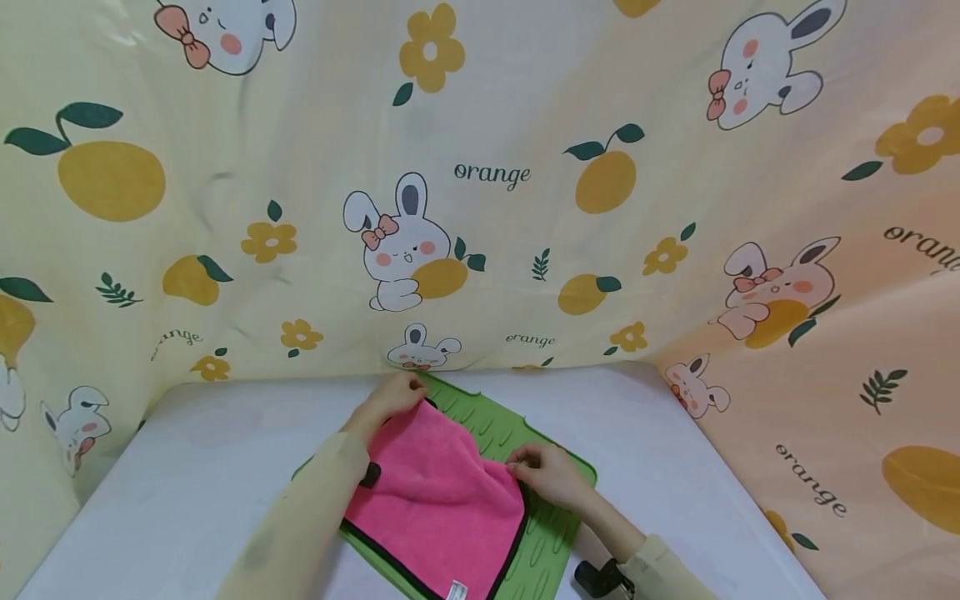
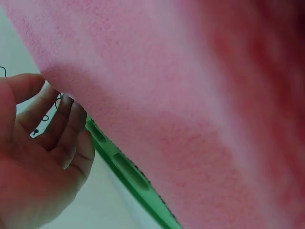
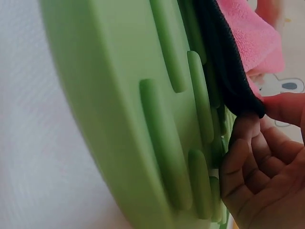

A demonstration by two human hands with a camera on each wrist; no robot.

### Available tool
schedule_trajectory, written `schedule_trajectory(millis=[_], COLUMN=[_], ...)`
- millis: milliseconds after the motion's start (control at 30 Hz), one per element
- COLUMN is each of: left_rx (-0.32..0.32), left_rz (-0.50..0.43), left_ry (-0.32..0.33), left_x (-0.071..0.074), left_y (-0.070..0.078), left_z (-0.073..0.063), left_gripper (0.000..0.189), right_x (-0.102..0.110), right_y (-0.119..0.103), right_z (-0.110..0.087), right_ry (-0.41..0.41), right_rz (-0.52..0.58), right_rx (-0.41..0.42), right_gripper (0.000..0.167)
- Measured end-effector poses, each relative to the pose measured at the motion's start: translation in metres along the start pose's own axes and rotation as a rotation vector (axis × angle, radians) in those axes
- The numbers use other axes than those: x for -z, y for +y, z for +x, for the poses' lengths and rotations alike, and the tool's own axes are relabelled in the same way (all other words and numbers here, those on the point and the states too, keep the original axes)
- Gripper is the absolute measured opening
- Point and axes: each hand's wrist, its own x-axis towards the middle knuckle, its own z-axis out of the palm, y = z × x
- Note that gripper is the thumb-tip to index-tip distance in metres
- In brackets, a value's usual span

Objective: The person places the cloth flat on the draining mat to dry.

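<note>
A pink cloth [image 1: 442, 492] with a black edge and a small white tag lies partly raised over a green ridged mat [image 1: 551, 508]. At its far left corner my left hand [image 1: 392, 402] pinches the cloth between thumb and fingers. My right hand [image 1: 551, 475] holds the right corner the same way. In the left wrist view the pink cloth [image 2: 133, 95] fills most of the picture, the left hand [image 2: 47, 148] at its edge. The right wrist view has the right hand [image 3: 267, 162] pinching the black-edged corner beside the ridges of the green mat [image 3: 119, 119].
Under the mat is a white table [image 1: 225, 450]. A curtain [image 1: 495, 250] printed with rabbits and oranges hangs behind the table and along its sides. A black wrist camera [image 1: 600, 577] sits at the right sleeve.
</note>
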Motion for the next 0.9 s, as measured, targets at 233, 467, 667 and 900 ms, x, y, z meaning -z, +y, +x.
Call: schedule_trajectory(millis=[233, 467, 667, 900], left_rx=[0.021, 0.012, 0.049, 0.041], left_rz=[-0.107, -0.084, -0.119, -0.154], left_ry=[0.019, 0.015, -0.021, -0.027], left_x=[-0.004, -0.004, -0.002, -0.003], left_y=[-0.011, -0.011, -0.008, -0.009], left_z=[0.004, 0.003, -0.002, -0.004], left_gripper=[0.027, 0.024, 0.023, 0.02], right_x=[-0.002, -0.002, -0.002, 0.0], right_y=[0.001, -0.001, 0.0, 0.0], right_z=[0.0, -0.002, -0.003, -0.008], right_ry=[0.017, 0.023, 0.021, 0.032], right_rz=[0.019, 0.057, 0.092, 0.108], right_rx=[-0.015, -0.008, -0.009, 0.005], right_gripper=[0.013, 0.014, 0.016, 0.015])
